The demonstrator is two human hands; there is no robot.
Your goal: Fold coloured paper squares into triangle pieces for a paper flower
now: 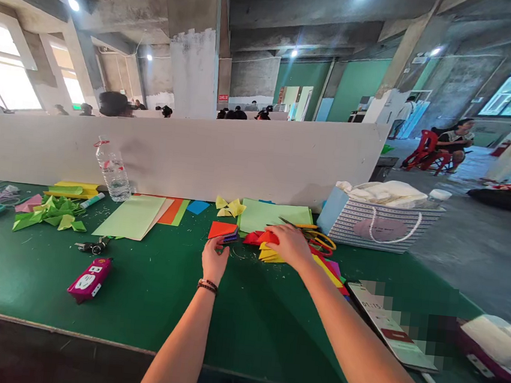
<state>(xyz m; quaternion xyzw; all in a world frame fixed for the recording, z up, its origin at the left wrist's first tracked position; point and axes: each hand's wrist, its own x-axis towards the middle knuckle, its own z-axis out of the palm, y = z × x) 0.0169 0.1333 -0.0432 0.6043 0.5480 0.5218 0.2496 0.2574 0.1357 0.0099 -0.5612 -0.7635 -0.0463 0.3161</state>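
A small stack of coloured paper squares (222, 230), orange-red on top with purple beneath, lies at the middle of the green table. My left hand (215, 259) grips its near edge with curled fingers. Farther right, my right hand (290, 246) has its fingers closed on a red folded paper piece (255, 238). Yellow folded paper pieces (270, 254) lie just under that hand, partly covered by it. Scissors with yellow handles (322, 239) lie beyond the right wrist. Behind the hands are pale green sheets (275, 216) and yellow folded shapes (230, 206).
A water bottle (113, 172) stands by the white partition (223, 152). Green paper pieces (54, 213), a purple packet (90, 280) and a black clip-like object (93, 246) lie left. On the right are a striped gift bag (379, 224) and a phone or tablet (391, 325) with a cable.
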